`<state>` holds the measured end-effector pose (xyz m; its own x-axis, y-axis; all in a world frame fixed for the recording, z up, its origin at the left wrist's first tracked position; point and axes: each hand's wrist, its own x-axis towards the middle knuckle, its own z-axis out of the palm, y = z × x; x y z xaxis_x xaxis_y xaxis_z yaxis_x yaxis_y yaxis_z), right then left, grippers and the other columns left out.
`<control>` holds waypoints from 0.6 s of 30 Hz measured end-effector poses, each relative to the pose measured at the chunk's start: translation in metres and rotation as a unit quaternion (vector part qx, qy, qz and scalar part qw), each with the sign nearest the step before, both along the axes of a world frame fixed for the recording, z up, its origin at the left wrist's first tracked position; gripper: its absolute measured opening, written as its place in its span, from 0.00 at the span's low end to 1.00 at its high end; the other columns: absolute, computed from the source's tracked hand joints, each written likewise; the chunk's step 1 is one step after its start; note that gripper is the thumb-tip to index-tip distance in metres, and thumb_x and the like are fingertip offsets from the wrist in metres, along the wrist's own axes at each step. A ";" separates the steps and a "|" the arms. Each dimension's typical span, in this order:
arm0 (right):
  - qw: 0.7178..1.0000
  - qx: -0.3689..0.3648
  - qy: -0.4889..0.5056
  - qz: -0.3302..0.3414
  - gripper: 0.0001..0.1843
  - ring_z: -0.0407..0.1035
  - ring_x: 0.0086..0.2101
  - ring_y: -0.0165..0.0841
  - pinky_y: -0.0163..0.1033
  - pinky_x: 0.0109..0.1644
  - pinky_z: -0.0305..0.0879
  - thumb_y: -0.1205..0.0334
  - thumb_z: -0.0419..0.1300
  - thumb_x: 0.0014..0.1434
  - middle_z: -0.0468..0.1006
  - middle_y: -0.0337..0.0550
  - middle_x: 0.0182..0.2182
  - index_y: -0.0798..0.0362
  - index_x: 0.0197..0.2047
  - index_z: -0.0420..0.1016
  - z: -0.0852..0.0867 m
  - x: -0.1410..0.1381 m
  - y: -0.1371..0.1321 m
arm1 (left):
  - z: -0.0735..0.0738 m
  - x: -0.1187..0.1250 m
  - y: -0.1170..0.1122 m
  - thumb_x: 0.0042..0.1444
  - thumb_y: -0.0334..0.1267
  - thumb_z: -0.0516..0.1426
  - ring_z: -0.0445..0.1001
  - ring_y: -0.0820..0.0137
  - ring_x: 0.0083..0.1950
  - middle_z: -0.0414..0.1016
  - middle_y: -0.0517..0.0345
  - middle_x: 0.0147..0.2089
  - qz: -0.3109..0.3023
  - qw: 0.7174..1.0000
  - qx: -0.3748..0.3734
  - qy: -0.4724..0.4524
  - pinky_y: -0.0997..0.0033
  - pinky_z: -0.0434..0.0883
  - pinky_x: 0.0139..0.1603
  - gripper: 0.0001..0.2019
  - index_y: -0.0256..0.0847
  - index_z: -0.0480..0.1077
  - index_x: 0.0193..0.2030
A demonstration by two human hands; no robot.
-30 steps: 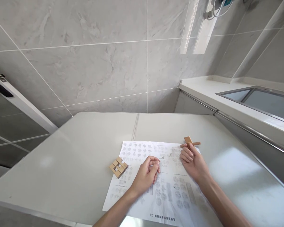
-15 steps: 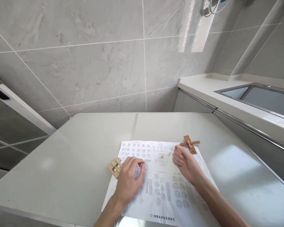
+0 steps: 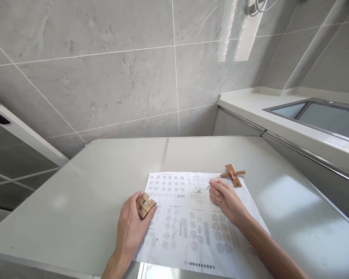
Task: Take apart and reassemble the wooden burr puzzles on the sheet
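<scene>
My left hand [image 3: 133,221] has its thumb and fingers closed around a flat block of interlocking wooden puzzle pieces [image 3: 145,204] at the sheet's left edge. Small gaps show between those pieces. Over the printed sheet [image 3: 192,242], my right hand [image 3: 224,197] is curled with fingers pressed together; what it may hold is hidden. Just beyond it, a cross-shaped wooden puzzle assembly [image 3: 233,175] lies at the sheet's upper right corner, apart from the fingers. Rows of small diagrams and text cover the paper.
The sheet lies on a pale table [image 3: 75,201] with a seam across it. A grey tiled wall [image 3: 104,85] rises behind. On the right runs a white counter [image 3: 241,105] with a sink [image 3: 322,116]; a framed panel [image 3: 20,135] stands left.
My left hand has moved left off the middle of the sheet and taken hold of the flat wooden puzzle block. My right hand has shifted slightly left.
</scene>
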<state>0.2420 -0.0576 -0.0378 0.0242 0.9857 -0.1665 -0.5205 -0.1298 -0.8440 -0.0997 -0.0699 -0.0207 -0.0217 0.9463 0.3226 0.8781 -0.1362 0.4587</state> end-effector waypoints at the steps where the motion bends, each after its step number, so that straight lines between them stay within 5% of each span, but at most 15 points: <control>1: 1.000 0.000 -0.003 0.001 0.22 0.52 0.23 0.28 0.38 0.25 0.51 0.45 0.74 0.65 0.60 0.31 0.25 0.48 0.32 0.69 0.000 0.000 0.000 | 0.001 0.000 0.000 0.65 0.55 0.64 0.80 0.46 0.59 0.79 0.45 0.61 0.000 1.000 -0.003 -0.003 0.43 0.80 0.57 0.28 0.45 0.66 0.66; 7: 1.000 0.000 -0.025 0.004 0.23 0.52 0.23 0.28 0.38 0.27 0.50 0.42 0.73 0.64 0.61 0.30 0.25 0.48 0.33 0.69 0.001 -0.001 0.000 | 0.009 0.007 -0.001 0.65 0.56 0.67 0.80 0.49 0.59 0.78 0.49 0.61 -0.041 0.998 -0.015 -0.040 0.48 0.80 0.57 0.29 0.49 0.67 0.67; 15: 0.991 0.015 -0.130 0.031 0.23 0.54 0.22 0.29 0.38 0.28 0.51 0.37 0.69 0.67 0.63 0.30 0.23 0.47 0.37 0.69 0.002 -0.006 -0.004 | 0.020 0.065 0.012 0.58 0.47 0.74 0.79 0.48 0.59 0.79 0.48 0.61 -0.296 0.945 -0.102 -0.093 0.46 0.78 0.58 0.36 0.52 0.66 0.69; 18: 0.979 0.038 -0.194 0.045 0.23 0.56 0.23 0.30 0.38 0.29 0.52 0.36 0.66 0.69 0.65 0.30 0.22 0.47 0.38 0.71 0.006 -0.011 -0.006 | 0.017 0.085 0.020 0.54 0.47 0.76 0.80 0.50 0.56 0.81 0.51 0.57 -0.340 0.929 -0.112 -0.094 0.51 0.78 0.54 0.37 0.52 0.69 0.68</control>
<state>0.2309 -0.0641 -0.0321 -0.0163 0.9960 -0.0877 -0.1475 -0.0892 -0.9850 -0.0144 -0.0498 -0.0040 0.5692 0.8052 0.1663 0.5266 -0.5123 0.6784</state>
